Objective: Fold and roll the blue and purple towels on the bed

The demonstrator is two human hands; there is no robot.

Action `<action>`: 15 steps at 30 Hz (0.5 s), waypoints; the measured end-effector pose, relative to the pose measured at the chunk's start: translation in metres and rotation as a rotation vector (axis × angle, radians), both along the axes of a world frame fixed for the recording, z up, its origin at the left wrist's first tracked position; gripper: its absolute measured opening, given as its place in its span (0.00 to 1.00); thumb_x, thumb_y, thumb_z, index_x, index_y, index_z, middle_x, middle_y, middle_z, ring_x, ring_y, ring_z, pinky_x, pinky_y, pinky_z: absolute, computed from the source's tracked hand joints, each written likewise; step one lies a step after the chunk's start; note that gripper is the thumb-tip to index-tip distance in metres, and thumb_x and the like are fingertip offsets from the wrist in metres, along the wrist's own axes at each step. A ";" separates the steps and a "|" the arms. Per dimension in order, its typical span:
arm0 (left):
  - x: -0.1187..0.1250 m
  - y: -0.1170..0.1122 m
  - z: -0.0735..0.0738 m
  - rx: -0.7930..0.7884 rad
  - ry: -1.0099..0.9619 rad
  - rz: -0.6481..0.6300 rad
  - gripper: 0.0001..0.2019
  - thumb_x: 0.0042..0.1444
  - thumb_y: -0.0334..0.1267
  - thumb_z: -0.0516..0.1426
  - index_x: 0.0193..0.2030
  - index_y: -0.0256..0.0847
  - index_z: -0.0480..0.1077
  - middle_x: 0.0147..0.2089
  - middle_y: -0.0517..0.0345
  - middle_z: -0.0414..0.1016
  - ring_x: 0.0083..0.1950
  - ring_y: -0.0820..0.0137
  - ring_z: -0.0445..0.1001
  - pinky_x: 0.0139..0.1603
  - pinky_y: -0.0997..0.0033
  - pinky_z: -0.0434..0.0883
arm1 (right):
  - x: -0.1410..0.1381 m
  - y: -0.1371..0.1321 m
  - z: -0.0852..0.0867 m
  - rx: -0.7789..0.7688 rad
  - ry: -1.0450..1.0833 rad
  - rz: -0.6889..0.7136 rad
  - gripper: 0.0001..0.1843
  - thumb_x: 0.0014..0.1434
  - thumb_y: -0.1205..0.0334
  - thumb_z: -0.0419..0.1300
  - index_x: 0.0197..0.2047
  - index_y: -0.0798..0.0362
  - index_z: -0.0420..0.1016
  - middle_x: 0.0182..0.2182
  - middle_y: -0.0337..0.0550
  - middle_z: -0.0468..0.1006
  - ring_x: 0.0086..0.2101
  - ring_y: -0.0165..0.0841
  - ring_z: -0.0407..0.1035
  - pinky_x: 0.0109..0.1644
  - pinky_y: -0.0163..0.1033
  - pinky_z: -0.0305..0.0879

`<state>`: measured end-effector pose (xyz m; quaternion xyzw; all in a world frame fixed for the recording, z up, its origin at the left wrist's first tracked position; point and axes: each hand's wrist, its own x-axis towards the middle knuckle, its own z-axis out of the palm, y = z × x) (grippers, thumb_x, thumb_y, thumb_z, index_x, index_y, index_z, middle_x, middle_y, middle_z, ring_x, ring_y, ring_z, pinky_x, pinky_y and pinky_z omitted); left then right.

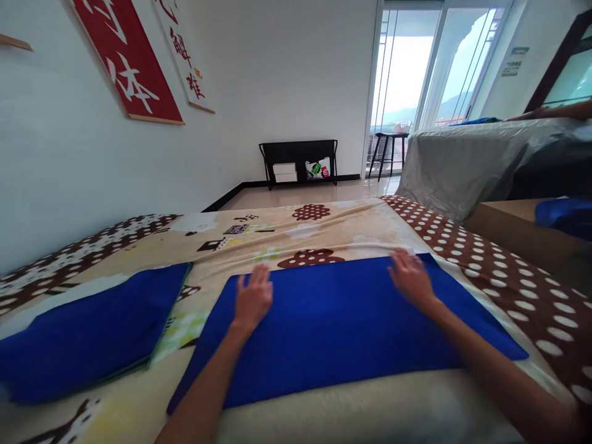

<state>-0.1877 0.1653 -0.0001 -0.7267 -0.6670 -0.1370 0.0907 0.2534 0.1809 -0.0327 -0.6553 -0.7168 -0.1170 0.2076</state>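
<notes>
"Where do we see the blue cloth (333,324)?"

"We see it spread flat on a patterned blanket (356,225), right of a second blue cloth (102,333)."

"What is over it?"

"Our left hand (254,297) and right hand (411,277), near its far corners, fingers extended and loose."

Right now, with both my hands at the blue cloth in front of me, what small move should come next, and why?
Perhaps pinch the blue cloth along its far edge: it lies spread nearly flat, and the left hand and right hand are each open near a far corner, apparently gripping nothing.
</notes>
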 end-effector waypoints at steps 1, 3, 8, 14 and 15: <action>0.035 -0.005 0.001 -0.084 -0.009 -0.127 0.29 0.67 0.37 0.38 0.74 0.36 0.51 0.77 0.49 0.46 0.78 0.62 0.43 0.75 0.46 0.38 | -0.038 -0.008 0.002 -0.045 0.007 0.132 0.32 0.71 0.53 0.36 0.72 0.56 0.55 0.73 0.48 0.47 0.72 0.40 0.38 0.74 0.52 0.32; 0.098 -0.016 -0.002 -0.158 -0.004 -0.250 0.29 0.67 0.40 0.40 0.75 0.40 0.49 0.77 0.55 0.45 0.77 0.66 0.45 0.75 0.54 0.46 | -0.103 -0.023 0.001 -0.205 0.056 0.320 0.32 0.70 0.53 0.38 0.73 0.54 0.54 0.73 0.45 0.47 0.71 0.39 0.41 0.74 0.51 0.37; 0.109 -0.047 -0.012 -0.266 -0.001 -0.312 0.29 0.69 0.50 0.41 0.74 0.47 0.50 0.76 0.60 0.47 0.77 0.67 0.48 0.75 0.55 0.47 | -0.099 -0.045 -0.010 -0.301 0.049 0.403 0.31 0.70 0.46 0.41 0.72 0.44 0.57 0.71 0.39 0.52 0.70 0.36 0.47 0.73 0.48 0.42; -0.079 -0.106 -0.030 -0.213 0.021 0.109 0.31 0.67 0.51 0.44 0.75 0.49 0.49 0.76 0.56 0.47 0.76 0.62 0.49 0.73 0.47 0.49 | 0.127 -0.077 -0.053 -0.219 0.020 0.072 0.36 0.67 0.39 0.37 0.73 0.43 0.54 0.72 0.41 0.51 0.70 0.39 0.46 0.72 0.53 0.48; -0.101 -0.119 -0.034 -0.200 0.030 0.168 0.31 0.66 0.51 0.44 0.75 0.47 0.49 0.76 0.56 0.48 0.76 0.61 0.49 0.73 0.47 0.49 | 0.156 -0.085 -0.062 -0.217 0.004 0.111 0.36 0.67 0.40 0.36 0.71 0.44 0.59 0.71 0.42 0.53 0.70 0.38 0.46 0.72 0.52 0.48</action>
